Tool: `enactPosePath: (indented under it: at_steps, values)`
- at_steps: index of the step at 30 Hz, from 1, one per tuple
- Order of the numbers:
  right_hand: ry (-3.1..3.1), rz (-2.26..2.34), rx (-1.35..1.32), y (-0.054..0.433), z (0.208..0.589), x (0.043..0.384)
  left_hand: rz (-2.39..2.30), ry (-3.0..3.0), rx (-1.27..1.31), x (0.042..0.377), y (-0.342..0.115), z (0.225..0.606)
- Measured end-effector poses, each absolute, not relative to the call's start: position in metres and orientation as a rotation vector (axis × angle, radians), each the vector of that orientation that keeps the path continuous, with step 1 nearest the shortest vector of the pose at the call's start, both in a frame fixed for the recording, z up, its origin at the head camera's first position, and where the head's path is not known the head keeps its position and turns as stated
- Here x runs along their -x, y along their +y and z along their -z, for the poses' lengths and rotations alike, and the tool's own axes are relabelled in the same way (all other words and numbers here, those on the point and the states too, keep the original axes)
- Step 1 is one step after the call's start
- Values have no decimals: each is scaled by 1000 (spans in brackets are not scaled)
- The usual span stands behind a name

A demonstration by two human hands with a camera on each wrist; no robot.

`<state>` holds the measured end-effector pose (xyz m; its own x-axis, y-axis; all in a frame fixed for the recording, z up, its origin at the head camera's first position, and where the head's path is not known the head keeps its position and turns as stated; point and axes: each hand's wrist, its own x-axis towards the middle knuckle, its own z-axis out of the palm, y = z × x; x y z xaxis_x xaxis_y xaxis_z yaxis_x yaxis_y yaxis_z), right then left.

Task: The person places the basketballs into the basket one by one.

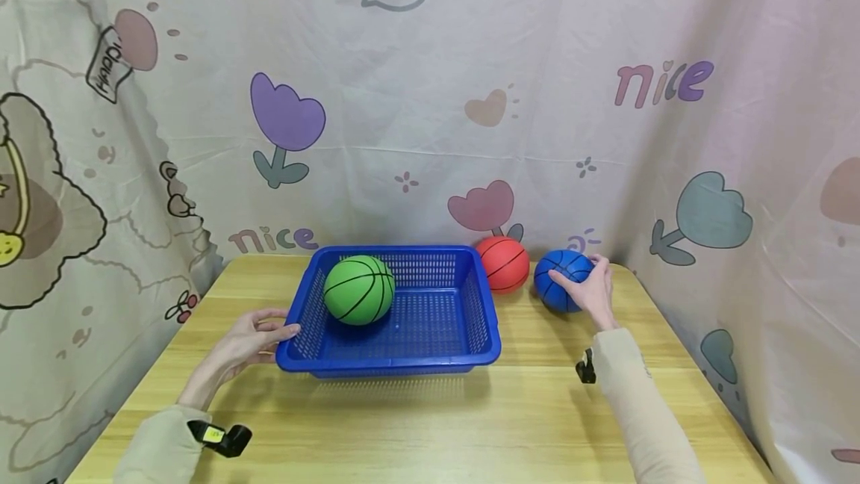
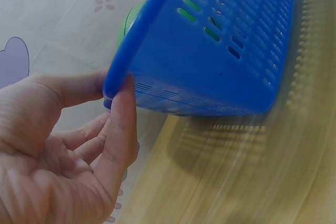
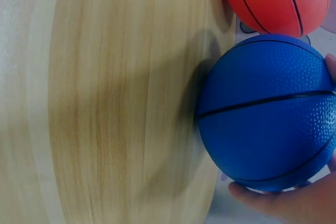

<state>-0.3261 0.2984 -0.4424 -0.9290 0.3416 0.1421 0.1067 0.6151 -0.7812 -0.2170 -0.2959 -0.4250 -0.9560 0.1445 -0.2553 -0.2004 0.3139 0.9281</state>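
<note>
While left hand (image 1: 243, 338) pinches slotted basket (image 1: 390, 362), right hand (image 1: 593, 293) grips blue ball (image 3: 262, 129), pebbled, black-lined

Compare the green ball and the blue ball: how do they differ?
The green ball sits inside the basket; the blue ball is outside, to its right. No hand touches the green ball, while the right grip holds the blue ball. Both are round, with black lines like a basketball's.
</note>
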Motion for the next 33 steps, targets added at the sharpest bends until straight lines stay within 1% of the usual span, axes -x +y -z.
enactPosePath:
  at_steps: [7, 18, 33]
  values:
    - [-2675, -1181, 372, 301, 441, 325, -1680, 2298, 39, 217, -296, 426]
    - [-2725, -1256, 368, 300, 440, 325, -1681, 2293, 28, 219, -297, 426]
    - [-2705, -1316, 372, 300, 442, 327, -1702, 2274, 30, 218, -298, 427]
